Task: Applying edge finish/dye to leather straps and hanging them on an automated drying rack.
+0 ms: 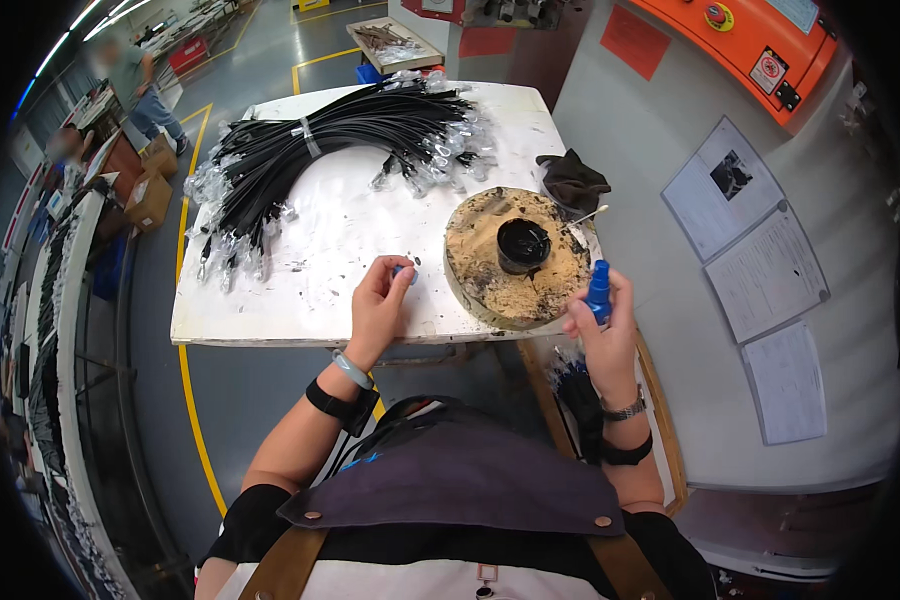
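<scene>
My right hand is closed around a small blue bottle-like piece with a narrow top, held upright at the table's front right edge. In my left hand, a small blue piece shows at the pinched fingertips, mostly hidden. Between the hands, toward the right, a round tan block with black smears lies on the white table. On the block stands a small round pot of black paste. A thin white-tipped stick sticks out beside it, near a crumpled dark cloth.
A thick tied bundle of black cables with clear-wrapped ends curves across the table's far side. An orange machine panel and posted paper sheets flank the right. Cardboard boxes and a standing person are at far left.
</scene>
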